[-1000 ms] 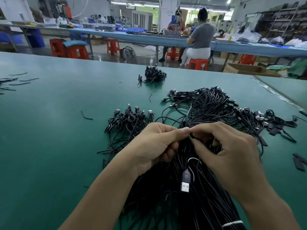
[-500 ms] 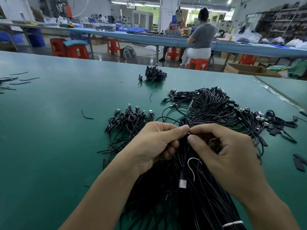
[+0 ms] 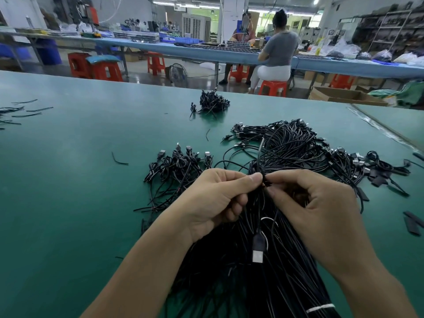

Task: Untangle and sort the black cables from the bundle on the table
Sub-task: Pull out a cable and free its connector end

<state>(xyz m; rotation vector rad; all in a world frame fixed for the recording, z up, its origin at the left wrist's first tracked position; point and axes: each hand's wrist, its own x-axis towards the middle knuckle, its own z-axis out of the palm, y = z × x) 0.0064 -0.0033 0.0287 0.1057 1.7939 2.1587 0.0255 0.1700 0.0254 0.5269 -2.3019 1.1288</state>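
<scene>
- Far left on the green table (image 3: 80, 180), a few loose black strands (image 3: 20, 111) lie well apart from everything else.
- The heap of coiled cables (image 3: 179, 164) sits just left of my hands. I take it for the sorted pile, and it looks no bigger than a second ago.
- My left hand (image 3: 213, 200) is curled, thumb and forefinger pinching one thin black cable at the top of the bundle. The pinch has not shifted.
- Between my wrists the dangling USB plug (image 3: 257, 251) has twisted round, its metal face showing again. I judge the strand is being worked loose but is not free yet.
- My right hand (image 3: 321, 216) grasps the same cable just beside the left thumb, fingers clenched.
- The bundle (image 3: 286, 143) runs from under my wrists to the tangled heap beyond my right hand. Most of it is still unsorted.
- Containers: none on my table. Blue trays (image 3: 183, 40) sit on the far bench, and a cardboard box (image 3: 344, 96) stands past the table's far right edge. I cannot tell what either holds.
</scene>
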